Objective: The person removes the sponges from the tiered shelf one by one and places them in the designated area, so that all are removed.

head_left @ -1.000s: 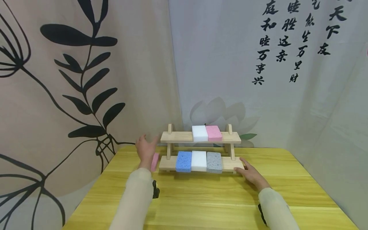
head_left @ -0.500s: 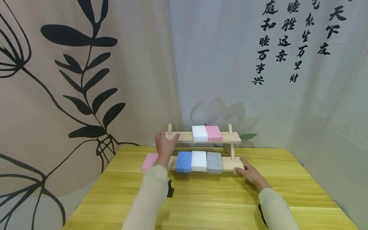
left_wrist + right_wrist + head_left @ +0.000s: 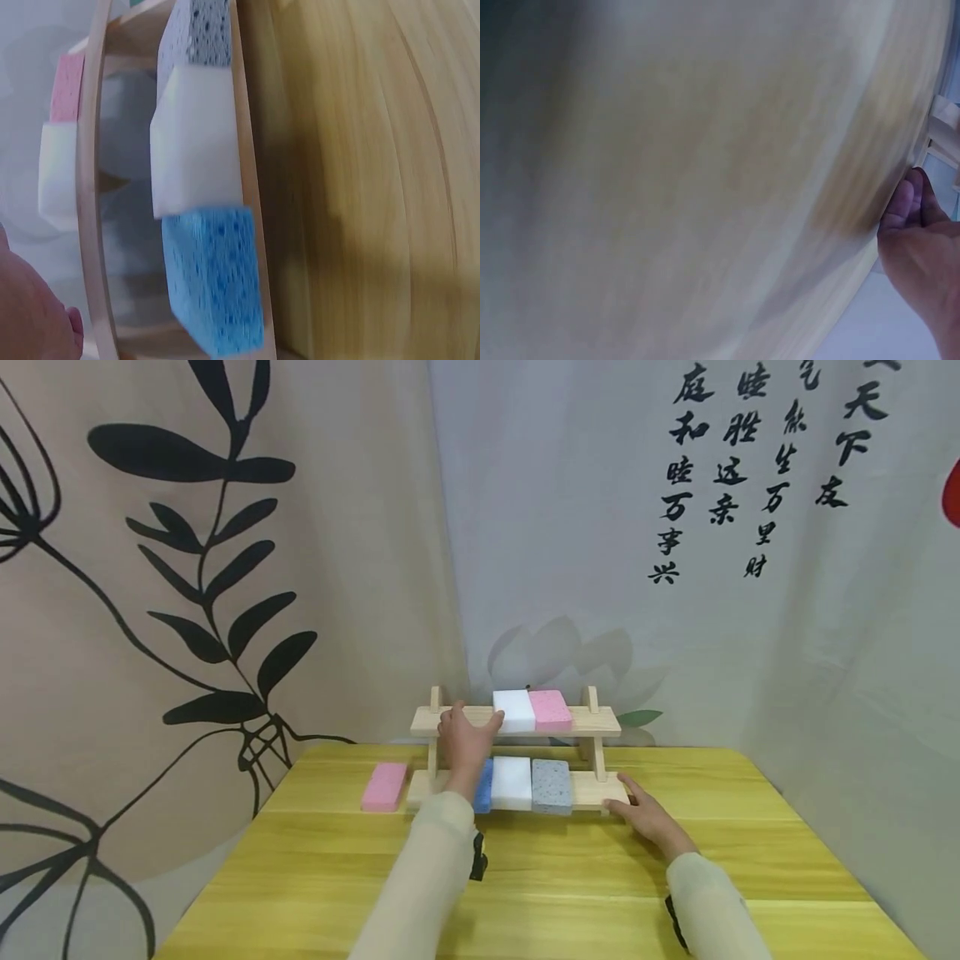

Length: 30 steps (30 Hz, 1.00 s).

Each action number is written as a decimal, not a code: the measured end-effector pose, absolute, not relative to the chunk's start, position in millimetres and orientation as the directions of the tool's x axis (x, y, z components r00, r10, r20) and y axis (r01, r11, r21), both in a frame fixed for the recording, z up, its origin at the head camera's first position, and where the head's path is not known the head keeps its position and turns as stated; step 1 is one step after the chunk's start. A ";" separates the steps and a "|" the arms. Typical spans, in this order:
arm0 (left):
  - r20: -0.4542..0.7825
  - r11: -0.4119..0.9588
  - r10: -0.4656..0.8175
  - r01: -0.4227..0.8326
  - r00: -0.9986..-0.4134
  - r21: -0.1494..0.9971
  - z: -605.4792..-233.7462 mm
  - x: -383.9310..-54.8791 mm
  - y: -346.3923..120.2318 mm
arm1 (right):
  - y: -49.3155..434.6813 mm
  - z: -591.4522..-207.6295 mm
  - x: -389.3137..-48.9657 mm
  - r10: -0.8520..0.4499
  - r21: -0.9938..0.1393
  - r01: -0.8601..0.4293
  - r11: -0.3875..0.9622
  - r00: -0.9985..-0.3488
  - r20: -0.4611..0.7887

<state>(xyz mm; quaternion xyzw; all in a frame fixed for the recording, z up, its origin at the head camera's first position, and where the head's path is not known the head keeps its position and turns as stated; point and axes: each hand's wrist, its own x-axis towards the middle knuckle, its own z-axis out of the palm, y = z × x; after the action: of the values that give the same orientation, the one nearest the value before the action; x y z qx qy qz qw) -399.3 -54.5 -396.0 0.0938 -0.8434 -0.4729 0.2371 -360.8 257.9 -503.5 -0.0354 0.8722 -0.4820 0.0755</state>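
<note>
My left hand [image 3: 465, 745], spread wide at eight o'clock of the upper white sponge [image 3: 515, 712], contact unclear, could dislodge it through a three-o'clock thumb swing.

Soft, even light fills the head view, casting faint shadows on the worktop [image 3: 570, 885], while the left wrist view looks cooler and the right wrist view blurs, darkening at upper left.
</note>
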 end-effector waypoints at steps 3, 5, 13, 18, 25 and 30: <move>0.304 0.542 -0.379 0.056 -0.874 0.839 -397.0 -400.0 -43.7 | 256.9 -503.5 -359.8 -0.130 -0.849 0.017 0.528 -0.986 -0.101; 0.309 0.543 -0.377 0.062 -0.873 0.837 -398.1 -400.9 -36.7 | 257.2 -503.8 -359.5 -0.125 -0.846 0.018 0.533 -0.987 -0.100; 0.310 0.524 -0.389 0.068 -0.868 0.849 -406.0 -408.4 -14.8 | 257.2 -501.6 -358.9 -0.127 -0.837 0.000 0.548 -0.988 -0.083; 0.332 0.552 -0.422 0.051 -0.844 0.832 -410.7 -414.2 -5.5 | 256.3 -500.4 -358.8 -0.116 -0.837 0.010 0.547 -0.989 -0.088; 0.330 0.551 -0.459 0.027 -0.825 0.834 -413.2 -420.9 5.9 | 257.0 -502.0 -360.2 -0.125 -0.846 -0.001 0.533 -0.989 -0.078; 0.318 0.564 -0.484 -0.013 -0.815 0.825 -414.3 -426.2 10.9 | 258.0 -504.0 -360.0 -0.117 -0.851 -0.006 0.525 -0.991 -0.065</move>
<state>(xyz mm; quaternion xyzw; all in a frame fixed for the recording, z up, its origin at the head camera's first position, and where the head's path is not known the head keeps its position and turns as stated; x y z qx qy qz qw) -426.2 10.9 -414.3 0.1472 -0.8435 -0.4429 0.2659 -360.0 258.0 -504.0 -0.0353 0.8713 -0.4861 0.0571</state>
